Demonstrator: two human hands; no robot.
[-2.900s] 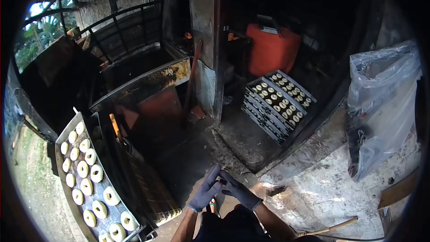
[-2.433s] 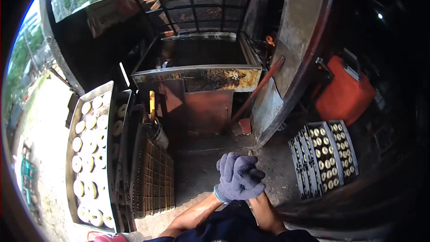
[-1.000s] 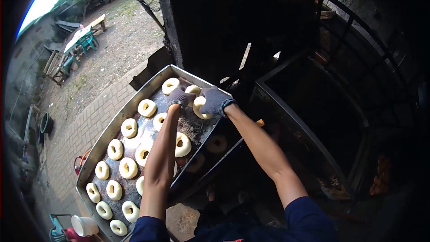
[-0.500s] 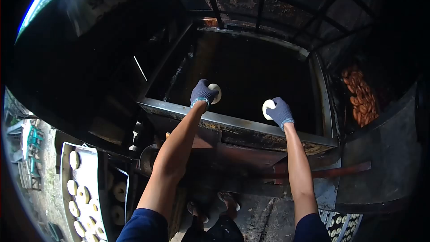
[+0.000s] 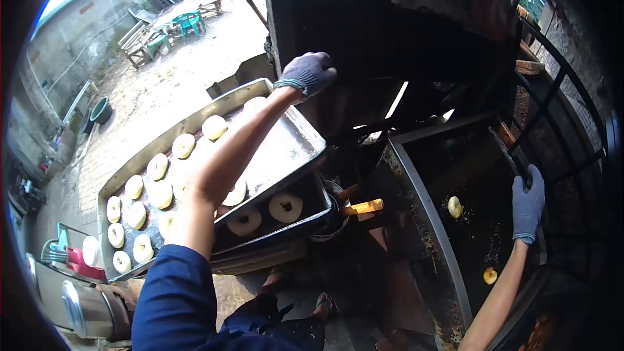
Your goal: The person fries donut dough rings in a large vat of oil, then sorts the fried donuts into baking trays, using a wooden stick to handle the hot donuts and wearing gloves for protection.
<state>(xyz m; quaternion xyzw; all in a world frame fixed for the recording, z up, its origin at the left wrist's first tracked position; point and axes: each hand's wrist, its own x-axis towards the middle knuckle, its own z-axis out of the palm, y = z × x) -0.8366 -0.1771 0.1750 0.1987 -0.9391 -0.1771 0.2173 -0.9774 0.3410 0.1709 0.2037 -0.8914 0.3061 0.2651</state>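
Observation:
My left hand [image 5: 309,73], in a dark knit glove, hovers above the far end of the top metal tray [image 5: 286,146], fingers curled with nothing visible in them. Several raw dough rings [image 5: 183,145] lie on that tray. My right hand [image 5: 528,200], also gloved, is stretched over the dark frying vat [image 5: 416,185], fingers extended and empty, close to a dark bar of the grate. Two dough rings float in the oil: one [image 5: 455,207] left of my right hand, another [image 5: 490,275] lower down.
A second tray [image 5: 305,224] under the first holds more rings [image 5: 286,208]. A black metal grate [image 5: 572,117] rises behind the vat. A wooden handle [image 5: 364,207] sticks out between trays and vat. Paved yard with green chairs [image 5: 185,25] at the far left.
Both hands held a dough ring over the vat half a second ago. Those rings now float in the oil; my left hand has swung back over the tray, my right stays over the vat.

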